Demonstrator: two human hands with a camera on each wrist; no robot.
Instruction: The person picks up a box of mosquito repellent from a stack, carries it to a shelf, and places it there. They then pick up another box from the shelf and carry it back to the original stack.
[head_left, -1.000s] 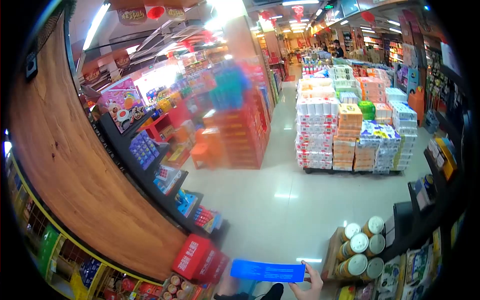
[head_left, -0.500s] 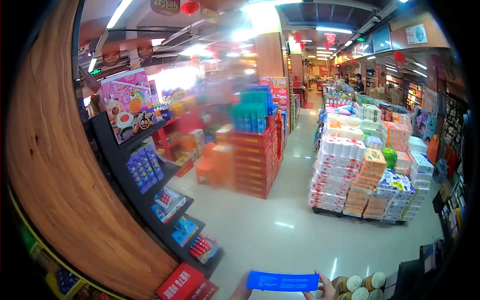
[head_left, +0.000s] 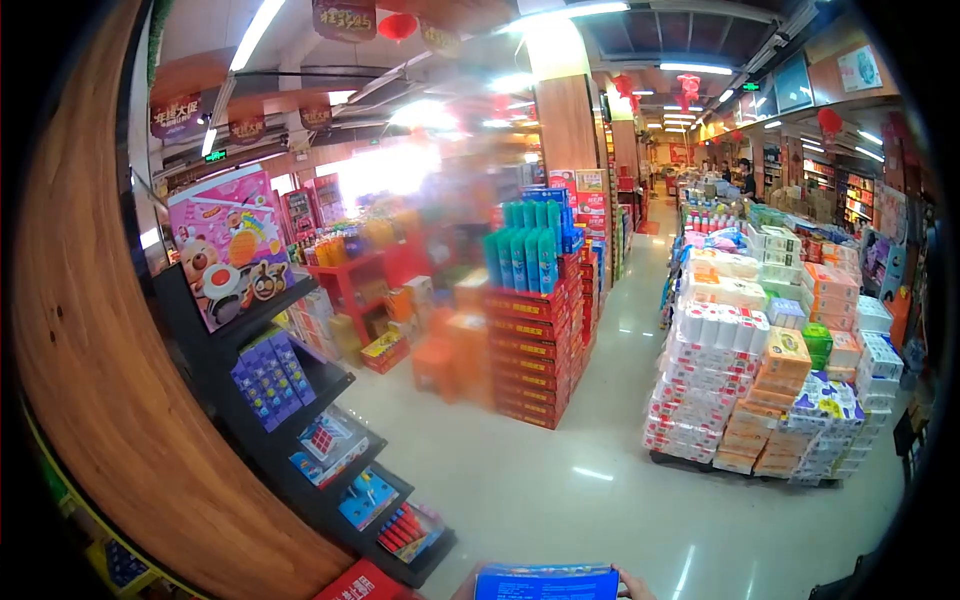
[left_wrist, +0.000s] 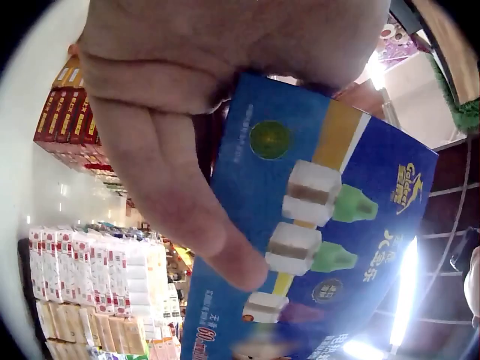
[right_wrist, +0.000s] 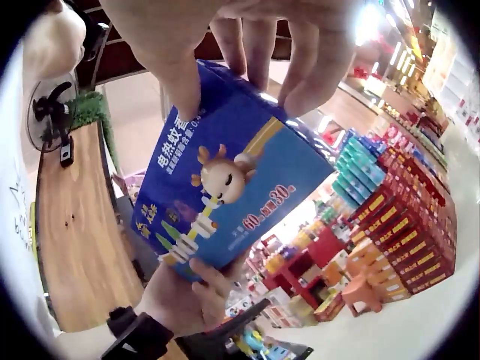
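A blue carton of mosquito repellent refills (head_left: 548, 583), printed with small bottles and a cartoon figure, is held between both hands at the bottom of the head view. My left hand (left_wrist: 172, 135) grips one end, its thumb lying over the printed face. Seen in the right wrist view, the fingers of that left hand (right_wrist: 184, 296) come round the carton's lower end, below a dark wristband's arm. My right hand (right_wrist: 255, 45) holds the opposite end, thumb on the front face and fingers over the edge. Only a bit of the right hand (head_left: 632, 587) shows in the head view.
To the left, a black tiered rack (head_left: 260, 340) of toys stands beside a wooden panel (head_left: 90, 300). Stacked red boxes (head_left: 525, 355) with green bottles on top rise ahead. Piled tissue packs (head_left: 710, 370) stand to the right, with tiled floor (head_left: 600, 500) between.
The head view has tilted up, so the carton sits lower in it. The carton has turned, showing its top edge. The left hand, hidden a second ago, now grips its left end.
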